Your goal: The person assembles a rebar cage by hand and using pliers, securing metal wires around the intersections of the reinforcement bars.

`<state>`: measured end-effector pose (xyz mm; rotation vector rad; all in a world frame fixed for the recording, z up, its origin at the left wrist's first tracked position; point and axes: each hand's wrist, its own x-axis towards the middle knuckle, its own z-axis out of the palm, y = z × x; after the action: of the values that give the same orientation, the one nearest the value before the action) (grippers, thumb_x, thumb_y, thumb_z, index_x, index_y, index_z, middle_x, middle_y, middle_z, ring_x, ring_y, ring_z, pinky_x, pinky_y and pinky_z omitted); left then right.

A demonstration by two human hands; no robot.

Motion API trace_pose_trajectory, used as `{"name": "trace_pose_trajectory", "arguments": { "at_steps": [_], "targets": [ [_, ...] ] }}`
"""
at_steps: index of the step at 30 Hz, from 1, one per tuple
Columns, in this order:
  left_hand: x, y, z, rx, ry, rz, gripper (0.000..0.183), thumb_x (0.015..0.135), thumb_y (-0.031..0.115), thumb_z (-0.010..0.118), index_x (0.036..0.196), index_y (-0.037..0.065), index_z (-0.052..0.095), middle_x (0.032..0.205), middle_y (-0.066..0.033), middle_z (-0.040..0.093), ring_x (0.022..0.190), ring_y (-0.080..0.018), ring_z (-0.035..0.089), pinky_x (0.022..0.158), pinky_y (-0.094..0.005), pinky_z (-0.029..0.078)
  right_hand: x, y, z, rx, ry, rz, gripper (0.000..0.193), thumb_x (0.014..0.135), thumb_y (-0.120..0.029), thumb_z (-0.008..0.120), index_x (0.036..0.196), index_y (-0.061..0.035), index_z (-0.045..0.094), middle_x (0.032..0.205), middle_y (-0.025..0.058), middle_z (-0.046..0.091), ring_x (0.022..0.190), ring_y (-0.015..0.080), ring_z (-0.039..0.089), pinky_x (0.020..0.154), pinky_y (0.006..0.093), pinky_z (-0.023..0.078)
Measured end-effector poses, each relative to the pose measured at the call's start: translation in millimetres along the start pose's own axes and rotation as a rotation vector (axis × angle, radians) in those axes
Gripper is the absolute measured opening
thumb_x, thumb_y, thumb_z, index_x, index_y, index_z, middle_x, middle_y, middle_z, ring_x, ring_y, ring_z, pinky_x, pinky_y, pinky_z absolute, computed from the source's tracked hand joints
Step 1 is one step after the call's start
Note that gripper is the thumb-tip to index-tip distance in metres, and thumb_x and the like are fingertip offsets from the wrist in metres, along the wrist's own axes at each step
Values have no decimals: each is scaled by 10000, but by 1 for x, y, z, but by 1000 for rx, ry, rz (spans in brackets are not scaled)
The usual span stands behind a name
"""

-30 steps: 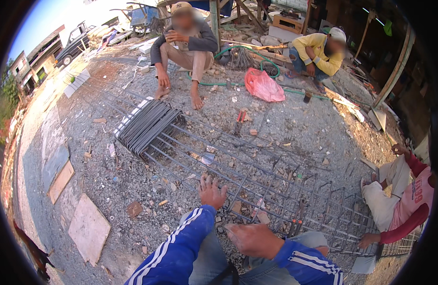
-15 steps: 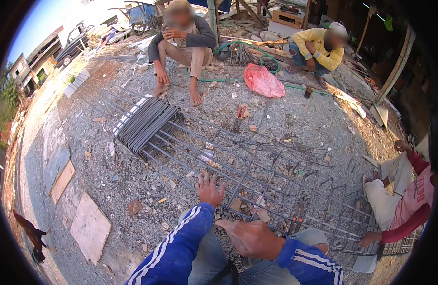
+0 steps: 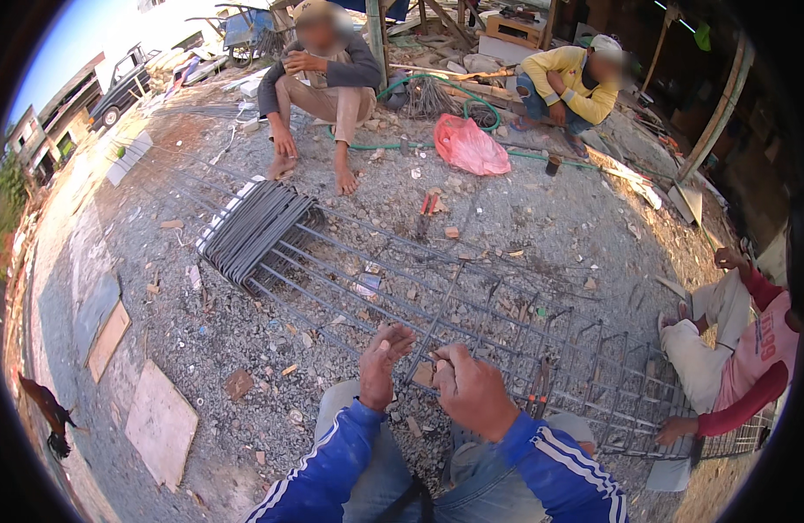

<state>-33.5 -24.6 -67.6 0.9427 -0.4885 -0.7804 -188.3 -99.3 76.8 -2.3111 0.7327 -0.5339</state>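
My left hand point(image 3: 384, 366) is raised beside the near edge of a steel rebar cage point(image 3: 489, 337), its fingers stretched out and nothing visible in it. To its right my right hand point(image 3: 473, 392) is closed, thumb against curled fingers; whatever it may pinch is too small to make out. The hands are close together but apart. Pincers with orange-red grips point(image 3: 538, 399) rest on the cage, right of my right hand. Farther left along the long bars hangs a tight stack of rebar stirrups point(image 3: 267, 228).
At the right a person in a pink and red shirt point(image 3: 762, 349) touches the cage. Two people point(image 3: 328, 83) point(image 3: 569, 87) crouch at the back near a pink plastic bag point(image 3: 470, 146). Red-handled pliers point(image 3: 429, 204) lie on gravel; flat boards point(image 3: 162, 424) and a chicken point(image 3: 51, 414) are left.
My left hand has turned, its fingers now pointing rightward. My right hand has risen toward the cage and closer to the left. The view has shifted slightly.
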Motion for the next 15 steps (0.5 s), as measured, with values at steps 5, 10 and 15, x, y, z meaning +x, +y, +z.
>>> {"name": "trace_pose_trajectory", "arguments": {
  "at_steps": [5,10,15],
  "targets": [
    [-25,44,39,-221,-101,-76,356,1008,180,443,1297,-23,481,1138,-189,634,1068,-268,628,926,-385,507,2,3,11,116,-117,12,167,933,-136,523,1041,-14,559,725,133,667,673,321,679,632,421,525],
    [-19,64,47,-306,-77,11,220,1012,167,438,1133,9,531,980,-136,648,968,-271,660,883,-418,539,3,-1,14,190,-137,18,205,940,-151,526,1084,-12,564,736,133,670,684,308,682,641,406,527],
    [-12,83,44,-472,32,50,233,1025,193,418,1167,25,497,922,-106,623,876,-251,673,788,-410,587,1,-7,14,194,-138,-43,203,946,-177,528,1081,-37,585,794,156,665,731,335,668,657,432,513]
  ]
}}
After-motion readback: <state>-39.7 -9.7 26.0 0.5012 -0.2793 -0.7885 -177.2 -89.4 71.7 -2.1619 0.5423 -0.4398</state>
